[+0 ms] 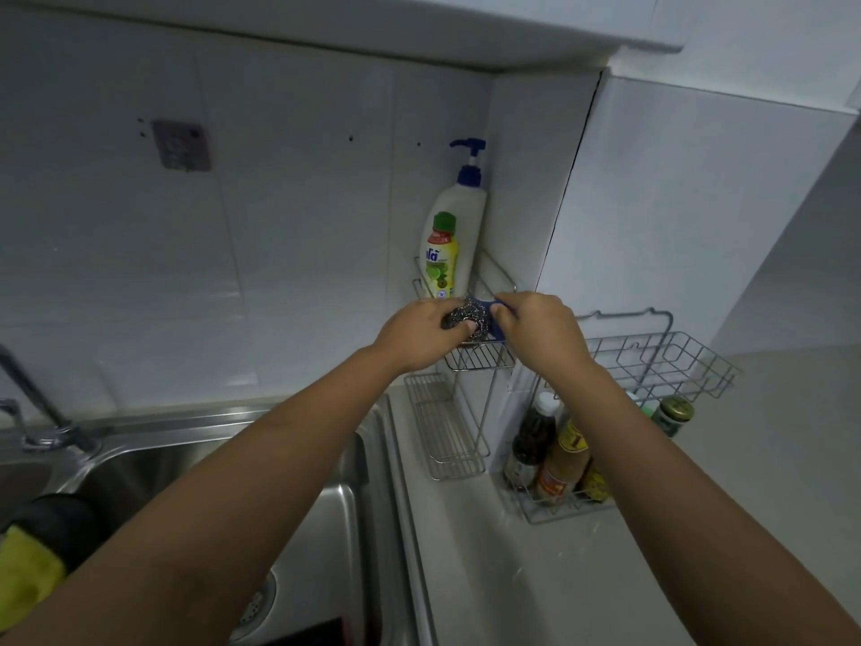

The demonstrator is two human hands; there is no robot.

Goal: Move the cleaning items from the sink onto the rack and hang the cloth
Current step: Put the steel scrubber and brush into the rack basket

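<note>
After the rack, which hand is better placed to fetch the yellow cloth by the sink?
Left, probably. The yellow cloth lies far left, beside the left forearm. The left hand, holding the steel scourer, need only draw back; the right hand, pinching a blue item, must cross over.

The corner rack point(480, 359) stands on the table point(536, 575), just right of the sink point(326, 505). At the back of its upper shelf stands a pump bottle point(466, 226), with a dish soap bottle point(440, 261) before it. At the shelf's front the left hand point(419, 335) grips a steel scourer point(468, 319). The right hand point(540, 328) pinches a pad point(484, 303) touching it. Right of the corner rack stands a wire basket rack point(652, 361), with sauce bottles point(559, 459) in its lower basket. A cloth point(28, 571) lies well left, at the sink.
</note>
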